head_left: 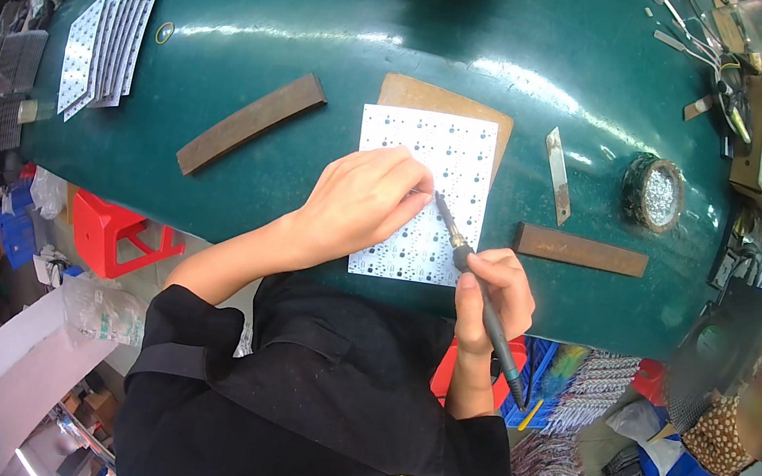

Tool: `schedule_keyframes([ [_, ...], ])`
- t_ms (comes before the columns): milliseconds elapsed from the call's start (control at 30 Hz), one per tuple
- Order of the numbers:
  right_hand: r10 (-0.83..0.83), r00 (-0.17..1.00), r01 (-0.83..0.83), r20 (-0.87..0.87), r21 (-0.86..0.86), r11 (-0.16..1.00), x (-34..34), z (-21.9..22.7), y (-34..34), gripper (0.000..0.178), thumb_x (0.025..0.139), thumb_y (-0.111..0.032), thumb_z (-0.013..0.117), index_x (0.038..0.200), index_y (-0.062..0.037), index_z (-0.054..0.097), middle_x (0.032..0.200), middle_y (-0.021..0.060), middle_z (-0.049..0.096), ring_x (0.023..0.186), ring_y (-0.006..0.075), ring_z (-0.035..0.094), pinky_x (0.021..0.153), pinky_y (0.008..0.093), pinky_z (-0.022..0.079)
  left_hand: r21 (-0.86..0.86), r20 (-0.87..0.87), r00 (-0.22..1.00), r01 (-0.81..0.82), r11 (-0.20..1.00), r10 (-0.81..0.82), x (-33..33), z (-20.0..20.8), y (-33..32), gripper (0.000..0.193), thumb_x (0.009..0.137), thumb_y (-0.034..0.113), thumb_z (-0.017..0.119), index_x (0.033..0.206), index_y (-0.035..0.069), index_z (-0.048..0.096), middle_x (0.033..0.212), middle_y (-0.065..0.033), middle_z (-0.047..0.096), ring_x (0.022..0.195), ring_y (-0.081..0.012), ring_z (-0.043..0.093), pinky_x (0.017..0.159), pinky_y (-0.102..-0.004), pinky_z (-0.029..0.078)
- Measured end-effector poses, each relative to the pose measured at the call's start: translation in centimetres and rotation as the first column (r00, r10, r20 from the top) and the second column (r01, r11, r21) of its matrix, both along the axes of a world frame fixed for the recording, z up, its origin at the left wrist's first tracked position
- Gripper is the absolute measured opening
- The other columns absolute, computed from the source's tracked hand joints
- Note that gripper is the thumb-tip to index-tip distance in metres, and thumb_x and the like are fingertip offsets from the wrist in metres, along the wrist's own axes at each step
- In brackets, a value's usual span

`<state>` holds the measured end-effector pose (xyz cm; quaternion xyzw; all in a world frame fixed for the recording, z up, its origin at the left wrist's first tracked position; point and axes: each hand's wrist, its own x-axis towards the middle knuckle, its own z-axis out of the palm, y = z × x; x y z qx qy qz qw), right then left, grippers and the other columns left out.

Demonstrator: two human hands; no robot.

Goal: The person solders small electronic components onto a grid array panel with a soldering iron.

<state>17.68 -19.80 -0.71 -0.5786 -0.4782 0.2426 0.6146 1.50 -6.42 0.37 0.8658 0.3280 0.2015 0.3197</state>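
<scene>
A white circuit board (470, 143) with rows of dark round spots lies in front of me, on top of a brown flat sheet (408, 91) that shows past its far and right edges. My right hand (503, 294) is closed round the dark handle of a soldering iron (453, 233), whose tip points up and left to the middle of the board. My left hand (363, 194) rests over the board's left part, thumb and forefinger pinched together beside the tip. What they hold, if anything, is too small to make out.
Two brown bars (252, 123) (581, 250) flank the board. To the right lie a thin blade (557, 176) and a round tin (652, 193) with silvery contents. White boards (106, 49) lean together at left. Cables (714, 56) and boxes crowd the right edge; a red stool (105, 236) stands left.
</scene>
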Motion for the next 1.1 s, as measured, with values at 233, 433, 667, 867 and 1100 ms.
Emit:
schedule_keyframes([
  [233,-0.119,0.992,0.117,0.043,0.042,0.992,1.7,0.6,-0.9,0.014,0.082,-0.002,0.067,0.095,0.0022,0.066,0.078,0.0104,0.061,0.067,0.0164,0.054,0.058,0.0284,0.04,-0.191,0.108,0.989,-0.084,0.978,0.105,-1.0,0.6,-0.4,0.013,0.086,0.004,0.072,0.095,0.003,0.063,0.083,-0.0059,0.059,0.065,-0.0159,0.061,0.063,-0.0294,0.05],
  [433,-0.611,0.563,0.731,0.556,0.011,0.682,9.2,1.5,-0.9,0.023,0.089,-0.005,0.066,0.111,-0.0003,0.065,0.099,0.007,0.059,0.081,0.0144,0.053,0.069,0.0278,0.043,-0.314,0.182,0.955,-0.169,0.934,0.233,-1.4,1.0,-1.1,0.012,0.089,0.002,0.067,0.099,0.001,0.061,0.088,-0.0056,0.055,0.069,-0.0132,0.056,0.062,-0.0253,0.048],
  [667,-0.174,0.975,0.164,0.136,0.077,0.983,2.8,1.0,-1.6,0.019,0.082,-0.006,0.067,0.097,0.0047,0.066,0.081,0.0145,0.063,0.073,0.0242,0.061,0.067,0.0342,0.05,-0.244,0.134,0.973,-0.153,0.957,0.19,-1.1,0.1,-1.7,0.01,0.089,0.002,0.067,0.097,0.002,0.06,0.089,-0.007,0.056,0.074,-0.0143,0.061,0.063,-0.0281,0.051],
  [867,-0.054,0.994,0.051,0.099,0.028,0.998,-0.6,-0.2,0.1,0.018,0.08,0.0,0.068,0.097,0.0042,0.066,0.078,0.014,0.064,0.062,0.0171,0.058,0.053,0.0255,0.043,-0.101,0.064,0.983,-0.167,0.981,0.174,-0.7,-0.1,-1.8,0.013,0.087,0.005,0.07,0.097,0.004,0.062,0.087,-0.0072,0.059,0.068,-0.0179,0.065,0.062,-0.0297,0.052],
  [1100,-0.015,0.992,0.014,0.121,0.003,1.0,-0.6,0.1,0.6,0.019,0.078,0.001,0.068,0.096,0.0034,0.066,0.076,0.013,0.064,0.059,0.0162,0.057,0.052,0.0252,0.043,-0.107,0.06,0.981,-0.178,0.978,0.185,-0.7,-0.1,-1.9,0.01,0.09,0.011,0.067,0.096,0.008,0.06,0.088,-0.0059,0.059,0.07,-0.0219,0.067,0.058,-0.036,0.052],
])
